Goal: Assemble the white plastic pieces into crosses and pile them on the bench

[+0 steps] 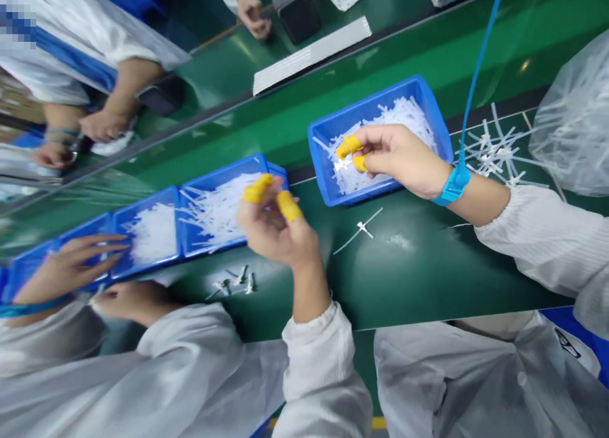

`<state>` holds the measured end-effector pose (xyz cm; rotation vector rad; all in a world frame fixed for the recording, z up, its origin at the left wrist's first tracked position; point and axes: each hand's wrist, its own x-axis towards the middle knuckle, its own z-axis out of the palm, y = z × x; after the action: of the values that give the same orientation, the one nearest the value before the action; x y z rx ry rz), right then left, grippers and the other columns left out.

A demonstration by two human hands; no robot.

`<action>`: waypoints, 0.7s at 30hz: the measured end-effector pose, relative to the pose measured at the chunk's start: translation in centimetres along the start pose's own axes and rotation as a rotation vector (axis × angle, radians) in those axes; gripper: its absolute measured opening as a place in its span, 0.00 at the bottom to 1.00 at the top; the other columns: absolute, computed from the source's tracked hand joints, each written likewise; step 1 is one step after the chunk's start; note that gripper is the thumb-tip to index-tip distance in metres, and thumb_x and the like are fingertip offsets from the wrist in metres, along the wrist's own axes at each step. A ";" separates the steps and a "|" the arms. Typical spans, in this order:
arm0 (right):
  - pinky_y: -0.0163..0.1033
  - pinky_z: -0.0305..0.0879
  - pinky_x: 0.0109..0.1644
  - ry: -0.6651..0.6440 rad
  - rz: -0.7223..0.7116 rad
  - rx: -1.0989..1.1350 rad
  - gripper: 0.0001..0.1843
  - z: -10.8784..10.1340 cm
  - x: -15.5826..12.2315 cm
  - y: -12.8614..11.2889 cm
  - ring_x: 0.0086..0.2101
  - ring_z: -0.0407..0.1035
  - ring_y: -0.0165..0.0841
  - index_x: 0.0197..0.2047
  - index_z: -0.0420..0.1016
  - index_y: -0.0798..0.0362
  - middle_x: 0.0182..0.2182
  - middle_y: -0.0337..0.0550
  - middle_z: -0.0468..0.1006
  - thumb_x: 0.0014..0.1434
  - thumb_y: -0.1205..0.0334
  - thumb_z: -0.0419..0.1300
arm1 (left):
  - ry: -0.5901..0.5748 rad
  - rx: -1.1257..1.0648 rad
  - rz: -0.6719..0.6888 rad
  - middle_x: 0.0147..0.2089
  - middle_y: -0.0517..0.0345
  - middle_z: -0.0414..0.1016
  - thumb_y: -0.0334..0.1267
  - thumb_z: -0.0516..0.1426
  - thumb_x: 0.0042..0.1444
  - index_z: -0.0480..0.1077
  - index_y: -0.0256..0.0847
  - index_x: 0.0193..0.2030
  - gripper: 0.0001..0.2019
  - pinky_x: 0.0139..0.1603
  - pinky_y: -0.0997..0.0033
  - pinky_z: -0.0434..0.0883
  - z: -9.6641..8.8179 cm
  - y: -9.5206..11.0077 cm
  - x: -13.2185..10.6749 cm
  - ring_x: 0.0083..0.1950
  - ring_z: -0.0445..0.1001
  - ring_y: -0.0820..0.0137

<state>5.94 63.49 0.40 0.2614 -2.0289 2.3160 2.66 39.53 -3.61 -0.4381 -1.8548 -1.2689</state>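
Note:
My right hand (pixel 394 156), with yellow finger covers on thumb and index finger and a blue wrist strap, is over a blue bin (pixel 380 97) of thin white plastic strips (pixel 404 115). Its fingers are closed, and a small white plastic part (pixel 342 165) shows at their tips. My left hand (pixel 280 225), also with yellow finger covers, is raised in front of another bin. Its fingers are curled, thumb and index tips close together; blur hides what they hold. Below the right bin, a small white clip with thin tubes (pixel 363 227) lies on the green table (pixel 404 279).
Joined blue bins (pixel 179 225) stand to the left, where a co-worker's hand (pixel 71 267) reaches over them. Small white assemblies (pixel 235 281) lie before them. At right are a pile of tubed pieces (pixel 497 149) and a clear plastic bag (pixel 575 121). A blue cord (pixel 483 64) runs up from my strap.

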 end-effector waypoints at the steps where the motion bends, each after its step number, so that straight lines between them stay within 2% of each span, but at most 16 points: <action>1: 0.33 0.75 0.41 -0.017 -0.001 0.038 0.14 0.0 0.0 -0.1 0.40 0.75 0.32 0.50 0.82 0.56 0.42 0.45 0.83 0.59 0.69 0.68 | -0.054 -0.018 -0.039 0.54 0.51 0.80 0.50 0.65 0.67 0.73 0.40 0.56 0.19 0.56 0.58 0.84 0.5 0.5 -0.9 0.51 0.84 0.63; 5: 0.33 0.75 0.42 -0.105 -0.012 0.126 0.20 0.4 -0.4 -0.4 0.41 0.75 0.31 0.52 0.82 0.56 0.41 0.43 0.82 0.55 0.74 0.66 | -0.208 -0.096 -0.047 0.52 0.53 0.82 0.48 0.69 0.65 0.75 0.41 0.58 0.20 0.51 0.62 0.85 1.6 1.7 -3.6 0.49 0.85 0.65; 10: 0.35 0.74 0.44 -0.221 -0.037 0.090 0.19 1.1 -0.7 0.3 0.38 0.73 0.31 0.50 0.83 0.55 0.37 0.40 0.80 0.56 0.74 0.65 | -0.206 -0.169 -0.060 0.50 0.54 0.84 0.44 0.70 0.64 0.75 0.42 0.59 0.20 0.48 0.66 0.85 1.9 2.3 -4.4 0.46 0.87 0.67; 15: 0.35 0.72 0.44 -0.251 -0.131 -0.035 0.21 1.2 -1.0 0.7 0.37 0.70 0.30 0.54 0.82 0.55 0.36 0.38 0.76 0.58 0.74 0.64 | -0.191 -0.143 -0.140 0.46 0.56 0.84 0.46 0.70 0.63 0.74 0.41 0.55 0.19 0.44 0.67 0.84 1.8 3.0 -4.0 0.43 0.87 0.67; 21: 0.34 0.71 0.41 -0.265 -0.158 -0.180 0.21 1.5 -1.5 0.4 0.38 0.73 0.31 0.58 0.81 0.53 0.38 0.39 0.78 0.62 0.71 0.62 | -0.221 -0.239 -0.154 0.45 0.57 0.83 0.45 0.70 0.63 0.72 0.42 0.57 0.20 0.45 0.68 0.83 1.8 3.1 -3.9 0.44 0.87 0.68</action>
<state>7.51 62.11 -0.03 0.7240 -2.2229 2.0832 6.27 43.07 -5.11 -0.5926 -1.9570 -1.6112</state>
